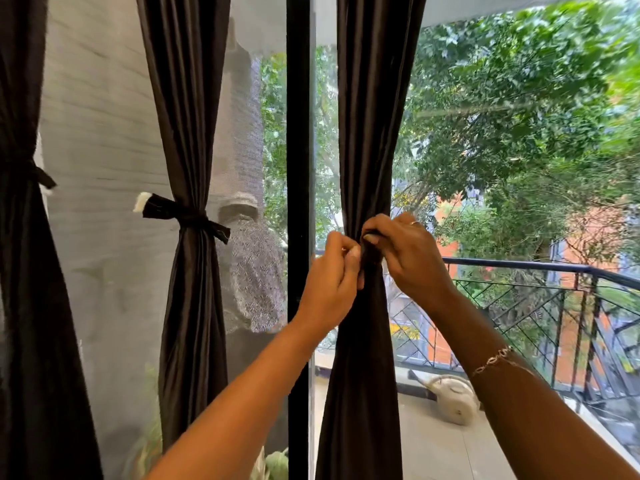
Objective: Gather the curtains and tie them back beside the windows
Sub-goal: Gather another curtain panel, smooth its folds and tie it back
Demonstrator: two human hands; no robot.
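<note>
Where the two hands meet: the waist of the right curtain [367,133], a dark brown cloth that hangs just to the right of the black window frame [298,133] and is gathered narrow at this height.
The left hand [332,271]: the fingers are curled and, with the thumb, they pinch the gathered cloth at its left edge.
The right hand [405,254]: the fingers are curled, and the thumb holds a dark tie band [372,233] against the front of the curtain. I cannot tell if the band goes fully around.
On the right arm: a ring [414,222] on one finger and a thin bracelet [491,362] on the forearm.
The middle curtain [190,98]: it hangs left of the frame, already gathered and bound by a dark tie [183,214] with a white end [142,202] that points left.
The left curtain [20,237]: at the edge of the view, also bound at its waist by a knot [41,174].
Behind the middle curtain: a grey mesh [104,133].
Outside the glass: a balcony railing [519,268], green trees [519,98], and a white object [453,396] lying on the balcony floor [433,445] near the railing.
</note>
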